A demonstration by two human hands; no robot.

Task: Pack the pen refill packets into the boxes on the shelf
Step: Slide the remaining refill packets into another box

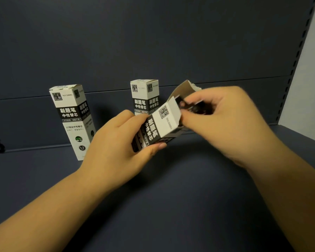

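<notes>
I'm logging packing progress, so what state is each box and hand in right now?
Held box: tilted, top flap open, dark contents at its mouth.
Left box: upright on the shelf, top flaps closed.
Rear box: upright, closed.
Left hand: grip around the held box's lower end.
Right hand: fingers curled at the box's mouth.

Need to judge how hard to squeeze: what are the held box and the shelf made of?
Held box: looks like thin printed card, matte. Its raised flap shows a plain brown inside and a bent edge, so it likely dents easily. The left hand grips it; the right hand works at its open end. Shelf: smooth, dark, faintly sheened, possibly painted metal, but the look leaves that open.
</notes>
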